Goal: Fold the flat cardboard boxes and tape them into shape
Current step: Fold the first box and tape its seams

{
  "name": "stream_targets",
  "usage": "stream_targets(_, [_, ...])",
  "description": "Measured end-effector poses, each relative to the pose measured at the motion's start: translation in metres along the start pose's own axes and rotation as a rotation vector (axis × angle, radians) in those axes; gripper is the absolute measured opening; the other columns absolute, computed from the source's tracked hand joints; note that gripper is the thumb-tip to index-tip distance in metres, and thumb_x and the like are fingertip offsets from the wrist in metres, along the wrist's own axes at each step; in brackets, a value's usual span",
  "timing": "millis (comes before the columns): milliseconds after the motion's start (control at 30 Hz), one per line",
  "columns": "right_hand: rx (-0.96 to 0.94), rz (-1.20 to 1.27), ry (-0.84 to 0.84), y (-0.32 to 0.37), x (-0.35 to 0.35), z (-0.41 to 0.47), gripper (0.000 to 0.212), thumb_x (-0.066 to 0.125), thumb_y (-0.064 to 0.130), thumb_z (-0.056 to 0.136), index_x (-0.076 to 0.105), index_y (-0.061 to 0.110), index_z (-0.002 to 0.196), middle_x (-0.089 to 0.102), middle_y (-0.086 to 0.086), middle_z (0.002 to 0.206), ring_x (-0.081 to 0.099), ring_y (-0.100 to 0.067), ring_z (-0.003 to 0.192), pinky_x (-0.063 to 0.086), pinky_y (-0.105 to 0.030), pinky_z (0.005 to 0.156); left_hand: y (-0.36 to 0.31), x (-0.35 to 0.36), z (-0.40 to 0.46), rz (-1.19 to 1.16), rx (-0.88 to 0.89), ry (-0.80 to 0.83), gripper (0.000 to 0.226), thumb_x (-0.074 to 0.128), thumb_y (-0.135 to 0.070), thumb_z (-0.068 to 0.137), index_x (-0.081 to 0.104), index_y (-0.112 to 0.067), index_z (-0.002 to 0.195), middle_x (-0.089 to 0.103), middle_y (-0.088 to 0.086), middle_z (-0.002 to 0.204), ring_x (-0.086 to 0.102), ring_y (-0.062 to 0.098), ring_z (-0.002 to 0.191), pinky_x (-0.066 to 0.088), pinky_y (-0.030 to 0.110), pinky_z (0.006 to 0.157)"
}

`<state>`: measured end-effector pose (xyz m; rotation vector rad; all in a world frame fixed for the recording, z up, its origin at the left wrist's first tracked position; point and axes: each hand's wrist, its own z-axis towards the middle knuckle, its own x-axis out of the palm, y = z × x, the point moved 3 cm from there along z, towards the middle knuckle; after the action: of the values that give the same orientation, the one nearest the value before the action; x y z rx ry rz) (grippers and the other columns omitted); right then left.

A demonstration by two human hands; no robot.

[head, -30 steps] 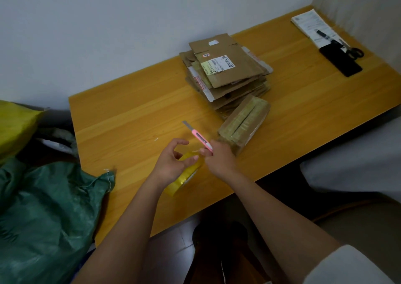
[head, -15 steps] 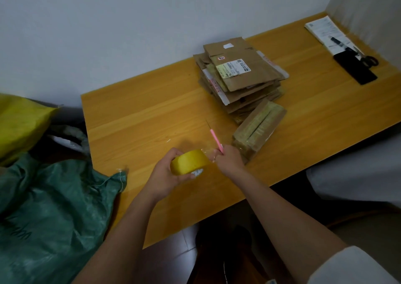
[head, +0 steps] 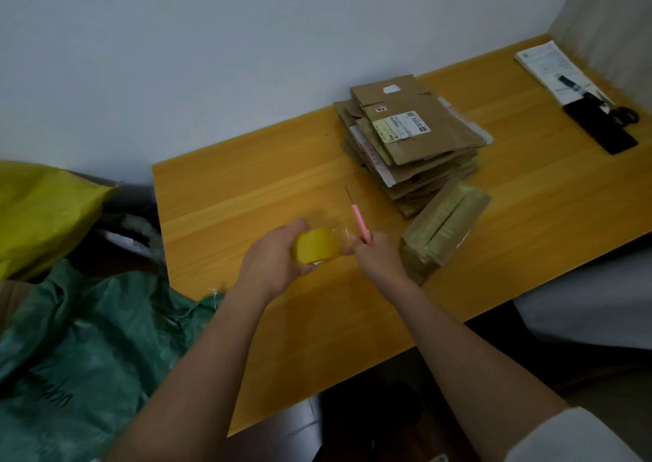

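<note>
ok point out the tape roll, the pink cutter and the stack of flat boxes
tape roll [head: 315, 250], head view, yellow outer face
pink cutter [head: 360, 224], head view, handle
stack of flat boxes [head: 416, 137], head view, top sheet

wooden table [head: 268, 179] bears flat cardboard stack [head: 409, 140], taped box [head: 444, 228], papers [head: 550, 66].

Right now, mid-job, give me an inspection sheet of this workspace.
Surface: wooden table, bare near the hands.
Job's things: flat cardboard stack; taped box beside it.
Clutter: papers, pen, scissors, black case at the far right.
Grippers: left hand grips yellow tape roll; right hand holds pink cutter, fingers pinching the tape's end.
Cables: nothing seen.
Surroundings: green sack, yellow bag, white wall.
</note>
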<state>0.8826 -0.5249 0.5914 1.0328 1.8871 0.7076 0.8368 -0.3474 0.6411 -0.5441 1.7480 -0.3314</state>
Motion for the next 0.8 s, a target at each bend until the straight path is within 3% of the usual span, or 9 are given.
stream_targets(100, [-0.01,-0.071,-0.002,-0.012,-0.005,-0.003,0.027,0.059,0.037,0.093,0.07,0.012,0.094,0.067,-0.002,0.092,0.06,-0.014,0.075,0.05,-0.032,0.063,-0.007,0.013,0.003,0.077,0.035,0.033,0.053,0.082,-0.033,0.072,0.05,-0.03,0.114,0.059,0.001,0.105,0.058,0.032,0.097,0.046,0.039,0.073])
stream_targets(167, [-0.006,-0.155,-0.025,-0.023,-0.009,-0.004,0.022,0.063,0.033,0.091,0.069,0.012,0.096,0.065,-0.002,0.095,0.061,-0.015,0.083,0.054,-0.033,0.069,-0.011,0.023,0.004,0.083,0.029,0.085,0.053,0.081,-0.034,0.073,0.049,-0.031,0.115,0.058,0.001,0.107,0.058,0.033,0.099,0.042,0.036,0.07])
stream_targets(333, [0.027,-0.181,-0.079,-0.04,-0.011,-0.004,0.015,0.066,0.025,0.091,0.068,0.012,0.096,0.063,-0.001,0.093,0.06,-0.012,0.081,0.049,-0.022,0.061,-0.028,0.03,0.008,0.202,0.0,0.148,0.047,0.074,-0.037,0.079,0.049,-0.033,0.118,0.058,0.001,0.113,0.057,0.032,0.105,0.039,0.035,0.077])
stream_targets(467, [0.084,-0.058,-0.101,-0.043,-0.001,0.0,0.016,0.067,0.022,0.091,0.069,0.008,0.098,0.069,0.0,0.087,0.056,0.0,0.064,0.036,-0.012,0.047,-0.034,0.024,0.009,0.554,0.039,0.053,0.037,0.062,-0.024,0.088,0.048,-0.033,0.121,0.061,0.003,0.114,0.056,0.028,0.112,0.037,0.038,0.091])
stream_targets(600, [0.088,-0.033,-0.075,-0.047,0.018,0.003,0.01,0.067,0.022,0.091,0.065,0.012,0.091,0.064,0.01,0.069,0.061,0.0,0.067,0.04,-0.017,0.052,-0.013,0.025,0.008,0.703,-0.024,0.098,0.05,0.059,-0.01,0.09,0.045,-0.029,0.135,0.052,0.007,0.126,0.048,0.031,0.118,0.036,0.04,0.098])
stream_targets(700, [0.139,-0.078,-0.088,-0.058,0.026,0.004,0.014,0.068,0.027,0.09,0.066,0.013,0.092,0.069,0.006,0.079,0.06,-0.002,0.066,0.043,-0.019,0.051,-0.013,0.032,0.007,0.653,0.064,0.077,0.062,0.071,-0.026,0.085,0.043,-0.03,0.14,0.037,0.008,0.125,0.038,0.031,0.119,0.035,0.038,0.099])
stream_targets(800, [0.179,-0.199,-0.115,-0.069,0.027,0.01,0.022,0.071,0.04,0.085,0.067,0.019,0.082,0.07,0.002,0.08,0.063,-0.01,0.068,0.05,-0.026,0.054,-0.013,0.041,0.01,0.547,0.19,0.058,0.084,0.078,-0.042,0.073,0.039,-0.027,0.145,0.041,0.009,0.122,0.037,0.03,0.119,0.029,0.038,0.105])
